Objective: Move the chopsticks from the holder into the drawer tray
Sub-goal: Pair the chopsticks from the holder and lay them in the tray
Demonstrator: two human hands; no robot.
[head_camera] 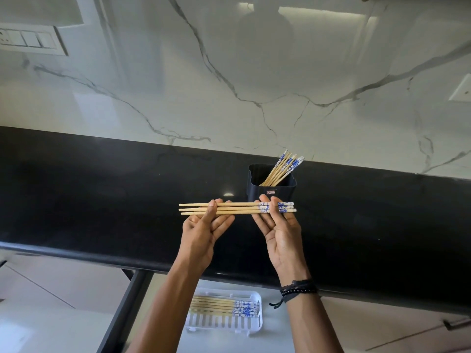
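Three bamboo chopsticks (239, 208) with blue-and-white patterned ends lie level, side by side, above the black counter (102, 200). My left hand (204, 225) pinches their plain tips, thumb on top and fingers beneath. My right hand (280, 230) pinches the patterned ends in the same way. Just behind them stands the dark square holder (270, 184), with several more chopsticks (283, 166) leaning to its right. Below the counter edge, a white slatted tray (221, 327) sits in the open drawer, and several chopsticks (224, 305) lie along its far side.
A white marble backsplash rises behind the counter, with a switch panel (30, 39) at upper left and a socket plate (461, 89) at right. The drawer's dark side rail (122, 314) runs down on the left. A cabinet handle (456, 323) shows at lower right.
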